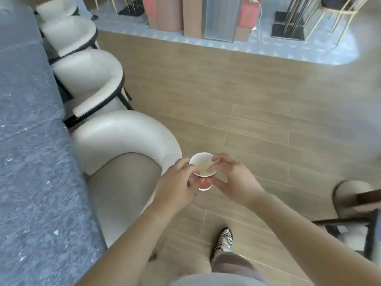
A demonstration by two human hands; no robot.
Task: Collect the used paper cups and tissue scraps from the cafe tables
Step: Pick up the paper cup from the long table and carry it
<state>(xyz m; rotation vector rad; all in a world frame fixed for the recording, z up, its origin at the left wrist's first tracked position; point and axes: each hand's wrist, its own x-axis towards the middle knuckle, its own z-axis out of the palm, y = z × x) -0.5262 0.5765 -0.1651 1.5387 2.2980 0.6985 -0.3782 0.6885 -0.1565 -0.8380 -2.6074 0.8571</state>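
The grey desk (31,162) runs left of the nearest cream chair (123,137). Just right of that chair, over the floor, the left hand (175,186) grips the paper cup (203,165) by its wall, probably to carry it off. The cup's long axis tilts, mouth up and away, base toward the person. The right hand (235,180) is loose-fingered at the rim, grasping nothing, likely steadying.

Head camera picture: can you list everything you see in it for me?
cup: one, white inside, red outside, held above the floor
chairs: five, cream; four in a row beside the table, one blurred at the right edge
table: one, grey speckled, left side
floor: tan wood-look planks, centre
panels: several, brown, pink and grey, top
sandal: one, black and white, bottom centre
left hand: one, grips the cup's side
right hand: one, fingertips at the cup's rim
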